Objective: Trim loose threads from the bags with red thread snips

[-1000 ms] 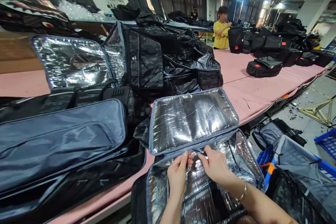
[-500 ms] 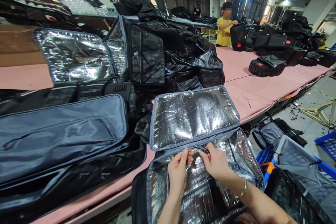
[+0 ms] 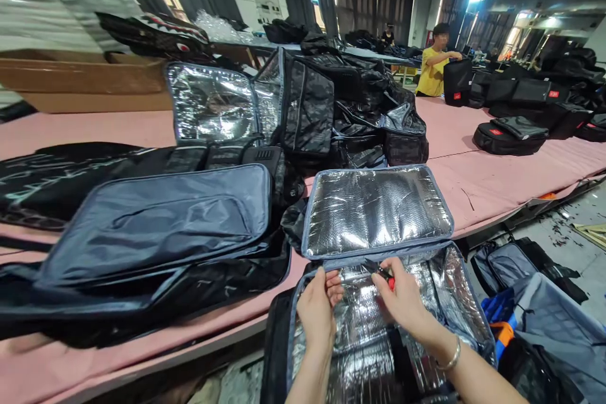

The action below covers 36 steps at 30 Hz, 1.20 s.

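Note:
An insulated bag with a silver foil lining [image 3: 360, 309] lies unzipped in front of me, its lid [image 3: 379, 208] folded back onto the table. Grey-blue binding edges the opening. My left hand [image 3: 318, 309] is closed at the left end of the hinge seam, thumb and forefinger pinching the binding and the other fingers curled. In my right hand [image 3: 402, 297] is a pair of small scissors [image 3: 384, 274] with dark blades and a red handle part. The blades point left along the hinge seam, apart from my left hand; whether they touch cloth I cannot tell.
A long black bag with a grey-blue lining [image 3: 180, 221] lies open at left on the pink table [image 3: 454, 177]. Behind stand a foil-lined bag [image 3: 213, 101] and several dark bags. A cardboard box [image 3: 89, 82] sits back left. Lined crates [image 3: 558, 322] are at lower right. A person in yellow [image 3: 432, 69] handles a bag.
The view has swung left, so everything sits further right. The scissors have drawn away from my left fingertips, and my left hand now grips at the seam's left end.

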Each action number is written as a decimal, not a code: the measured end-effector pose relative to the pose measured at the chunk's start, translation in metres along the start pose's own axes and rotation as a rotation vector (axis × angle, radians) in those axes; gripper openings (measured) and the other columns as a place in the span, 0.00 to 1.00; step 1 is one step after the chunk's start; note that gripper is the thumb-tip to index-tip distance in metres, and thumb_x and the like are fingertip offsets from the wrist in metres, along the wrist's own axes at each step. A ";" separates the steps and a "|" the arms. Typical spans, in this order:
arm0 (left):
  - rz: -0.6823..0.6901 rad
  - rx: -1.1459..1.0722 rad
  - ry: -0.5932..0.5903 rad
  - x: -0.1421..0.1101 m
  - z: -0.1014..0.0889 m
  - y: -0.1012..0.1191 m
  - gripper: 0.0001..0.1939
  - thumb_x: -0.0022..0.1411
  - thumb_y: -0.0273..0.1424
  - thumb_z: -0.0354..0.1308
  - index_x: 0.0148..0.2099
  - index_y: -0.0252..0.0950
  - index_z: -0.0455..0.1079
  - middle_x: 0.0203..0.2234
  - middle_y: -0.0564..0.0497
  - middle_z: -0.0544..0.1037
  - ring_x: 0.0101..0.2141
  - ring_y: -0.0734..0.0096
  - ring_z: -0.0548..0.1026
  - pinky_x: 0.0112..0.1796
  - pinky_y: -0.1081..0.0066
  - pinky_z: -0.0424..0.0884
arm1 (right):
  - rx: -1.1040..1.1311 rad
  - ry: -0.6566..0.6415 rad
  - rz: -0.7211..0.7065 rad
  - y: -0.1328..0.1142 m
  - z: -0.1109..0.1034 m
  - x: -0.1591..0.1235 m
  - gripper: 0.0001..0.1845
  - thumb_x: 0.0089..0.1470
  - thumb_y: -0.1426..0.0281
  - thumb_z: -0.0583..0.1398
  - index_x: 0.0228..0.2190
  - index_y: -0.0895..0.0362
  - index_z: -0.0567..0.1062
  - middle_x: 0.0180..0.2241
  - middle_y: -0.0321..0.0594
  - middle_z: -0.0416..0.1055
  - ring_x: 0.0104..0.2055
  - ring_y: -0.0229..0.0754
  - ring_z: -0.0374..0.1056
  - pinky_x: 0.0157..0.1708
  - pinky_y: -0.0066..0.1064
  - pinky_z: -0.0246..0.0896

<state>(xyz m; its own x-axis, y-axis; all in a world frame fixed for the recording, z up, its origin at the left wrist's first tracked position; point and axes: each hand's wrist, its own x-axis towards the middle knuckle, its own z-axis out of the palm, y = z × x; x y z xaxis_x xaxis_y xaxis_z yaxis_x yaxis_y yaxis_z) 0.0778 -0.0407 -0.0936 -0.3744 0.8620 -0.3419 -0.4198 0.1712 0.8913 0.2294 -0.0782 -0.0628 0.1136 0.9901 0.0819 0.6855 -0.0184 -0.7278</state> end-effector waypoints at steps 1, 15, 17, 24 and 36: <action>0.013 -0.002 -0.003 0.000 0.000 -0.001 0.23 0.44 0.48 0.60 0.30 0.31 0.69 0.19 0.52 0.72 0.17 0.77 0.67 0.18 0.75 0.63 | 0.003 -0.006 -0.014 -0.004 0.002 0.001 0.13 0.56 0.60 0.51 0.37 0.55 0.66 0.20 0.31 0.66 0.22 0.39 0.63 0.25 0.25 0.49; 0.827 0.900 -0.122 0.006 -0.027 0.052 0.14 0.58 0.39 0.49 0.38 0.39 0.73 0.36 0.45 0.77 0.39 0.59 0.70 0.44 0.62 0.61 | -0.237 -0.022 -0.093 -0.026 0.037 0.016 0.11 0.59 0.62 0.50 0.36 0.56 0.64 0.26 0.38 0.72 0.27 0.43 0.70 0.24 0.27 0.45; 0.862 1.030 -0.229 0.020 -0.026 0.061 0.11 0.57 0.37 0.52 0.34 0.41 0.74 0.31 0.47 0.78 0.37 0.59 0.71 0.42 0.64 0.62 | -0.261 -0.032 -0.097 -0.025 0.037 0.017 0.11 0.59 0.61 0.49 0.36 0.56 0.64 0.26 0.37 0.72 0.27 0.44 0.70 0.23 0.27 0.44; 0.781 1.210 -0.398 0.039 -0.009 0.064 0.04 0.48 0.30 0.58 0.30 0.42 0.73 0.27 0.52 0.77 0.32 0.63 0.72 0.33 0.69 0.63 | -0.268 -0.036 -0.105 -0.022 0.038 0.018 0.10 0.58 0.63 0.50 0.36 0.56 0.64 0.27 0.37 0.72 0.27 0.42 0.69 0.23 0.26 0.43; 0.861 1.172 -0.291 0.025 -0.013 0.044 0.07 0.56 0.32 0.52 0.30 0.41 0.71 0.31 0.51 0.76 0.35 0.64 0.71 0.36 0.69 0.61 | -0.233 -0.093 -0.036 -0.032 0.013 0.034 0.11 0.57 0.60 0.52 0.30 0.53 0.68 0.22 0.34 0.69 0.26 0.42 0.66 0.23 0.26 0.44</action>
<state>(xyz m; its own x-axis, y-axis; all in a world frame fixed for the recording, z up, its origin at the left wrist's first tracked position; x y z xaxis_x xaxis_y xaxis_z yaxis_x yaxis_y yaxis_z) 0.0395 -0.0178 -0.0673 0.0780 0.9345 0.3474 0.7826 -0.2733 0.5593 0.2019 -0.0421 -0.0460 0.0273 0.9991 0.0339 0.8366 -0.0042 -0.5478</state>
